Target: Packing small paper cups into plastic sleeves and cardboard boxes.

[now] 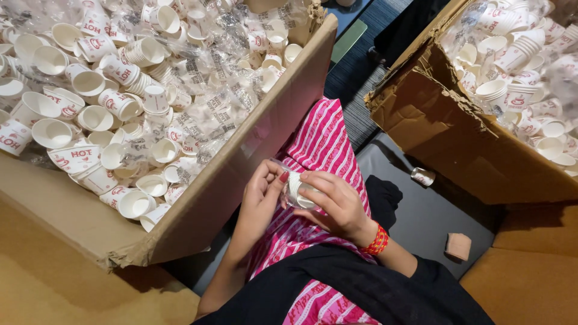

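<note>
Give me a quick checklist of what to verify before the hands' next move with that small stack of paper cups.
1. Cup stack gripped by both hands: ok; left hand and right hand both touch it.
2. Clear wrapper on the stack: cannot tell how far it covers.
3. Cup count in the stack: cannot tell, fingers hide it.
4. Left carton within reach, open: ok.
5. Right carton intact: not ok, its edge is torn.
6. Stray cup on the dark mat: not ok, lying loose.

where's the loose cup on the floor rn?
Head view, right of centre: the single paper cup lies on its side on the dark floor mat, just below the right cardboard box, above the tan block.
</note>
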